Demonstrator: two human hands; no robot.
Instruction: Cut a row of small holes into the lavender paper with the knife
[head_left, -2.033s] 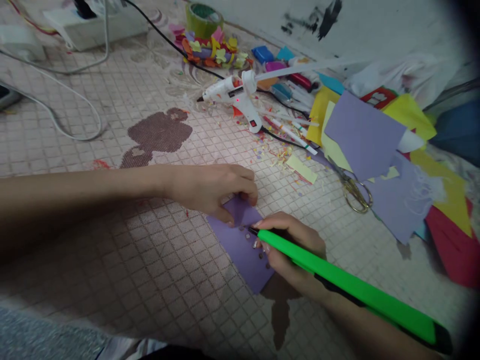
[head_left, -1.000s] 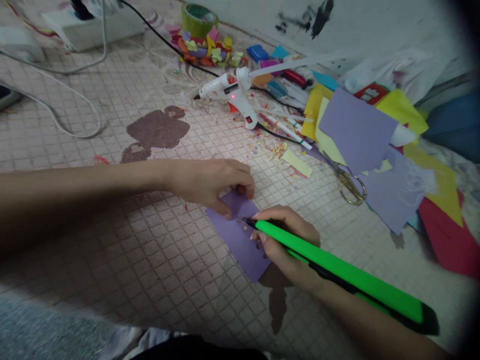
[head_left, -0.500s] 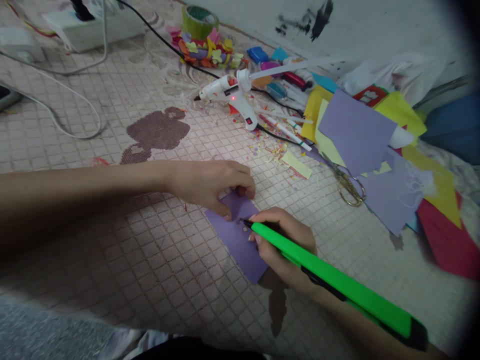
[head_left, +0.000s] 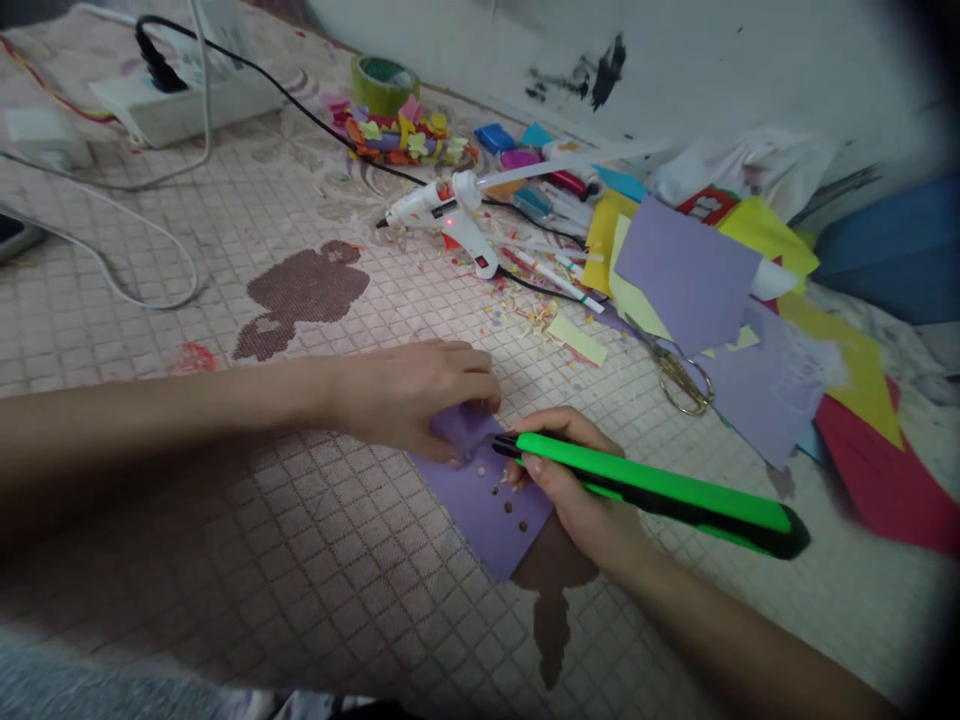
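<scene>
A small purple sheet of paper [head_left: 480, 525] lies on the checked tablecloth [head_left: 315, 560], with a short row of several small holes across it. My left hand [head_left: 427, 395] pins the sheet's far part, thumb and bent fingers pressed on it. In my right hand [head_left: 577, 485] is a green and black utility knife [head_left: 660, 480], gripped near its front end. Its blade tip meets the paper close to my left thumb, at the far end of the row of holes. My right fingers hide the sheet's right edge.
Beyond my hands lies a white glue gun [head_left: 450, 215], its red light on. Gold-handled scissors [head_left: 682, 385] and coloured paper sheets [head_left: 686, 275] are to the right. Green tape [head_left: 384, 85] stands behind; a power strip [head_left: 187, 100] with cables sits at back left.
The knife's handle has swung up to a more level angle, and my right hand has turned with it. More holes in the paper now show. The whole view has shifted slightly.
</scene>
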